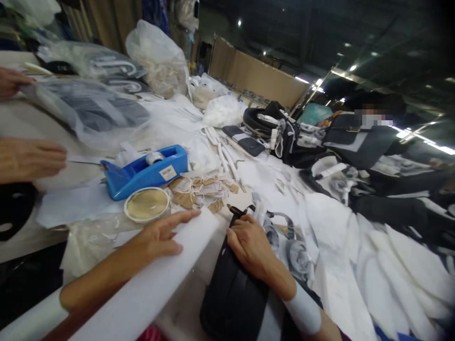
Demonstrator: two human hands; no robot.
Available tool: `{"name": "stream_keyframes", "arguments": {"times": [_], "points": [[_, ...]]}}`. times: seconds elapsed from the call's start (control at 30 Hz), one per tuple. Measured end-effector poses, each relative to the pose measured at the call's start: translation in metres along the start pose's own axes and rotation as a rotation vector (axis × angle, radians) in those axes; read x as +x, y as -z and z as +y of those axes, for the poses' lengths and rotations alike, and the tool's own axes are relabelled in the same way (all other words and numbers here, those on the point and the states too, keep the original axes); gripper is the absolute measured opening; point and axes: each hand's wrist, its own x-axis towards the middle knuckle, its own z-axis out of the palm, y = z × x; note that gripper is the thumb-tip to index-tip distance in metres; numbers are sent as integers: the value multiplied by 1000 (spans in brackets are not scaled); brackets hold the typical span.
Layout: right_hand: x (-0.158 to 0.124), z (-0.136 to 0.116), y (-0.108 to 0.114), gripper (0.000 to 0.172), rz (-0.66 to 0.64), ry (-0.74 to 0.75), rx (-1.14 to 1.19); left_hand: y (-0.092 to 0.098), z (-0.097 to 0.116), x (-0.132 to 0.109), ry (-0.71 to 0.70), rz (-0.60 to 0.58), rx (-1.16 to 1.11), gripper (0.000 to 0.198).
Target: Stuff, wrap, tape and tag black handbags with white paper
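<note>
Touching a white foam strip [167,279], the left hand [156,239] has its thumb and forefinger spread apart on it; I cannot tell if the other fingers, bent under, are pinching it. The strip slants up from the near edge of the bench [21,116]. The right hand [252,244] is closed on the upper end of a black bag [234,284], fingers bent over the top and thumb pressed on the front. This bag is also by the near edge, to the right of the strip and apart from it.

Beyond the left hand is a round dish [147,204] with a yellowish inside, just beside a blue tape dispenser [140,180] and a pile of brown paper tags [201,192] with strings. Toward the left edge, another person's hand [31,158] is near a clear plastic bag [99,111] with dark contents. More black bags [355,137] are heaped toward the right edge.
</note>
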Motion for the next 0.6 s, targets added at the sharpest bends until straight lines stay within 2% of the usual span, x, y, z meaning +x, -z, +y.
{"name": "stream_keyframes", "arguments": {"times": [0.07,0.13,0.33,0.43,0.6], "points": [[-2,-2,5,45,24,-7,88,-9,-12,-4,77,-75,-129,74],[-4,-4,7,42,49,-9,150,-19,-17,1,99,-122,-221,76],[-5,-6,2,38,75,31,168,-49,-32,42,65,-205,-340,77],[-4,-7,-2,37,99,56,162,-67,-46,60,3,-159,-282,78],[-3,-6,-9,36,97,72,123,-93,-68,83,-251,74,37,62]]}}
